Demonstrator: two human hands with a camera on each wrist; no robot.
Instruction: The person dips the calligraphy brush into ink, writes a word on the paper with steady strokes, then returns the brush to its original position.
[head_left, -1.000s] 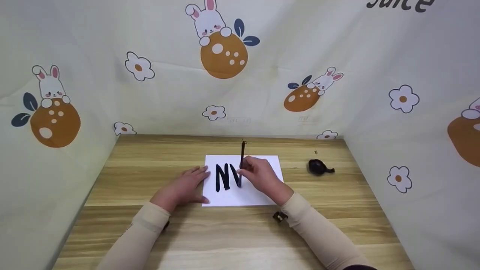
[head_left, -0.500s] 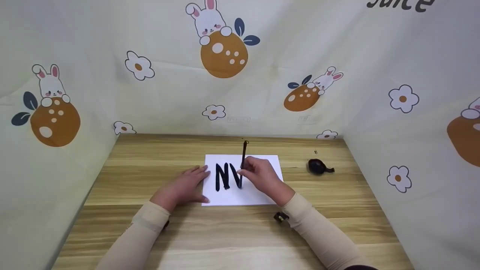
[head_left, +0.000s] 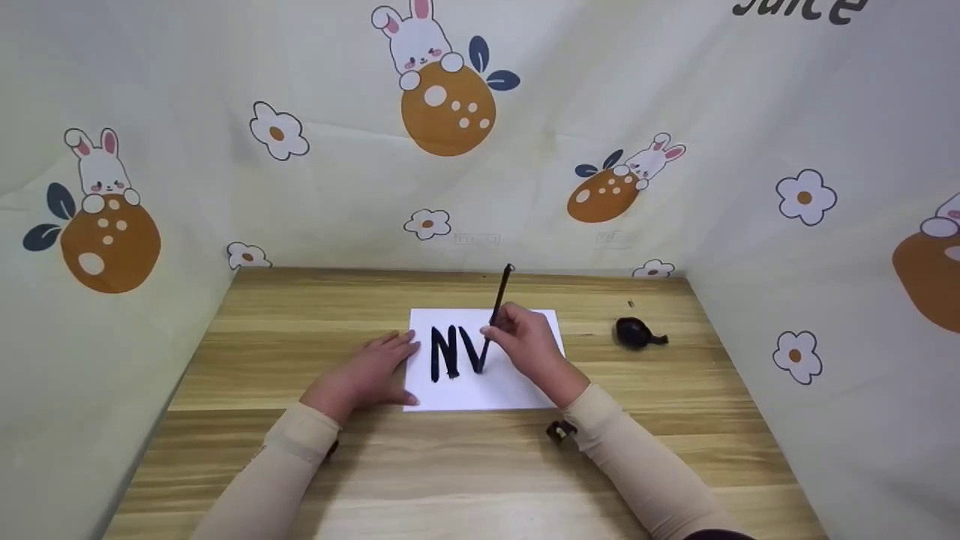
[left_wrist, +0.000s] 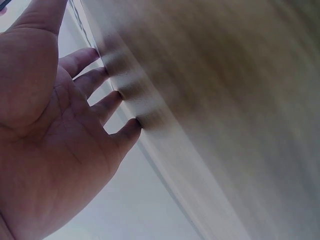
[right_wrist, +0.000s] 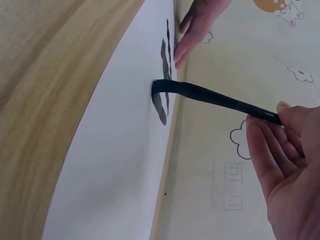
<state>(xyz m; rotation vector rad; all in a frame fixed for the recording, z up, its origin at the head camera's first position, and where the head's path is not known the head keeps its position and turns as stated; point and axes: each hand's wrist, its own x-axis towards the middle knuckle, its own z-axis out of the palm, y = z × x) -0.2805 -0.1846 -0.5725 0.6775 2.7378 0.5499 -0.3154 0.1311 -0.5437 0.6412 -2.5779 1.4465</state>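
My right hand (head_left: 529, 341) pinches a black writing brush (head_left: 500, 296) between thumb and fingers. In the right wrist view the bristles of the brush (right_wrist: 160, 87) bend against a white sheet of paper (right_wrist: 115, 125). Thick black strokes shaped like an N (head_left: 445, 354) mark the left part of the paper (head_left: 450, 397). A slanting black stroke (head_left: 470, 349) runs down to the brush tip. At the paper's left edge rests my left hand (head_left: 364, 379), fingers spread. Its fingertips (left_wrist: 132, 127) touch the surface in the left wrist view.
A small black bowl with a short handle (head_left: 634, 334) stands right of the paper on the wooden table (head_left: 420, 480). Patterned cloth (head_left: 337, 180) encloses the table's back and sides. A small dark speck (head_left: 631, 303) lies behind the bowl.
My right hand has shifted slightly up and right. The brush now leans further right, its upper end farther back, while its tip stays near the stroke's bottom. The left hand holds still.
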